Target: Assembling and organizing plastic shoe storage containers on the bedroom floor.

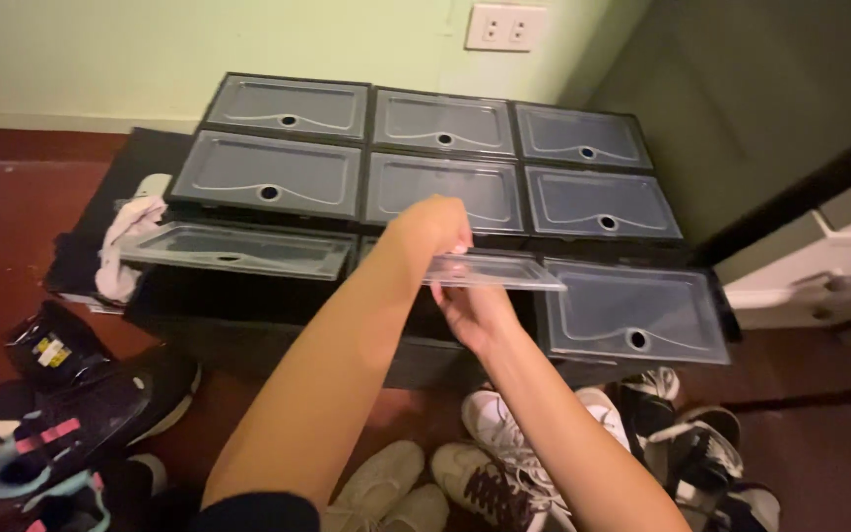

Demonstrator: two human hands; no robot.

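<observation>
head view looks down on a stack of black shoe boxes (278, 172) with clear flap doors, standing on the floor against a green wall. both hands meet at the middle bottom box: the left hand (432, 227) rests on top of its raised clear door (494, 271), the right hand (470, 310) grips the door from below, fingers closed on it. the door of the bottom left box (238, 248) is also lifted. white sneakers (499, 453) lie on the floor below.
</observation>
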